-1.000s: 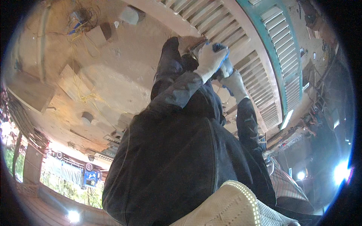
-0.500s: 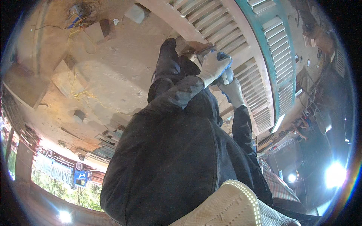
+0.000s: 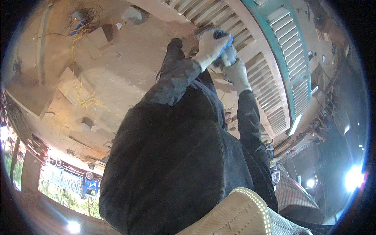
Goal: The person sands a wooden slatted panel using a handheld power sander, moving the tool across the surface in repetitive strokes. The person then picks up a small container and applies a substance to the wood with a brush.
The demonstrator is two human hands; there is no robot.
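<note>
Both my hands wear pale gloves with blue patches and are wrapped round a grey hand-held power tool (image 3: 227,58), which looks like an angle grinder. My left hand (image 3: 211,46) grips its front part, close to the panel's edge. Behind it, my right hand (image 3: 236,73) closes on the tool's rear. The tool's working end is blurred and partly hidden by my left hand. It lies over the near edge of a brownish louvred panel (image 3: 265,49) with rows of slats; whether it touches the panel I cannot tell.
A teal louvred panel (image 3: 263,15) lies beyond the brownish one. On the dusty floor at left are yellow cords (image 3: 88,102), a box-like block (image 3: 98,36) and a pale lump (image 3: 132,15). A blue truck (image 3: 91,188) stands outside at lower left.
Both hands and the tool have moved up and slightly left along the brownish panel. My right arm reaches farther out. The whole view has shifted a little.
</note>
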